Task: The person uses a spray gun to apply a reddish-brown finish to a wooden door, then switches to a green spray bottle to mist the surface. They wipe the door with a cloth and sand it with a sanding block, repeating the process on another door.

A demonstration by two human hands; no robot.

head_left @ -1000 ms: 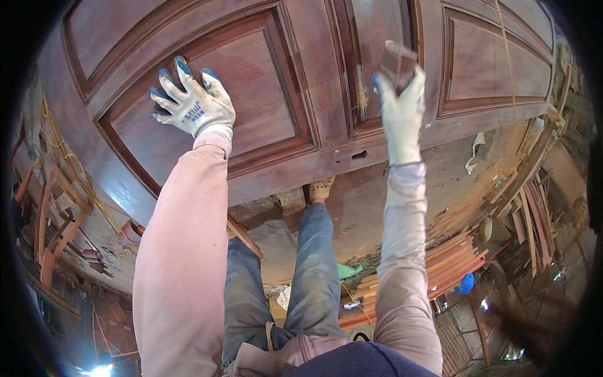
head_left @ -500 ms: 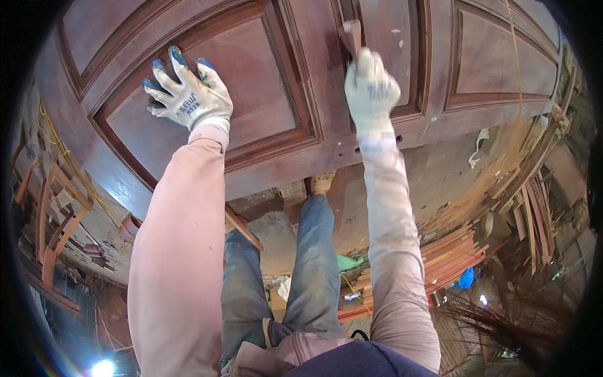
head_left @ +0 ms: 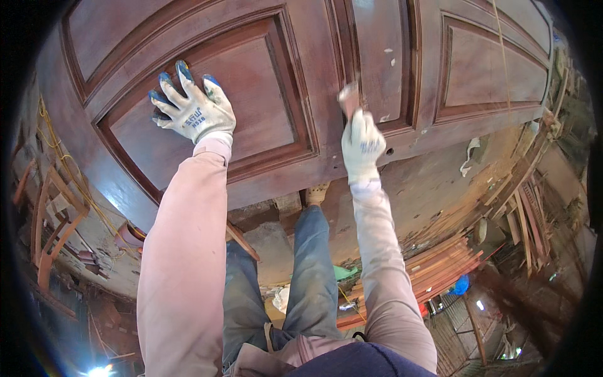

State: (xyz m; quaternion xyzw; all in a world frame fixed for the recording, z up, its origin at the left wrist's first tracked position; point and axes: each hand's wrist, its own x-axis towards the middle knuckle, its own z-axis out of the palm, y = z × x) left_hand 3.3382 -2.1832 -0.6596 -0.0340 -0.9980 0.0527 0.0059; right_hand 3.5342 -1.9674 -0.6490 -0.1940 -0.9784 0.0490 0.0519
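Note:
A large reddish-brown panelled wooden door [head_left: 295, 169] lies in front of me. My left hand [head_left: 200, 114], in a white work glove with blue fingertips, rests on one of its recessed panels. The fingers are spread and hold nothing. My right hand [head_left: 363, 143], also gloved, is closed around a folded reddish-brown strip of what looks like sandpaper [head_left: 350, 100]. The strip's pale end sticks out beyond the fist and is blurred by motion. This hand is over the door's rail near its close edge, just beside the moulding of a narrow panel.
A stack of thin wooden strips [head_left: 433, 267] lies on the floor to the right. On the left are a wooden frame [head_left: 47, 220] and a yellow cord [head_left: 66, 154]. A thin cord [head_left: 502, 56] hangs over the door's right side. My legs [head_left: 311, 270] stand close to the near edge.
My right hand has drawn back toward me along the door with the strip in its grip. My left hand stays spread on the panel. The view has shifted slightly.

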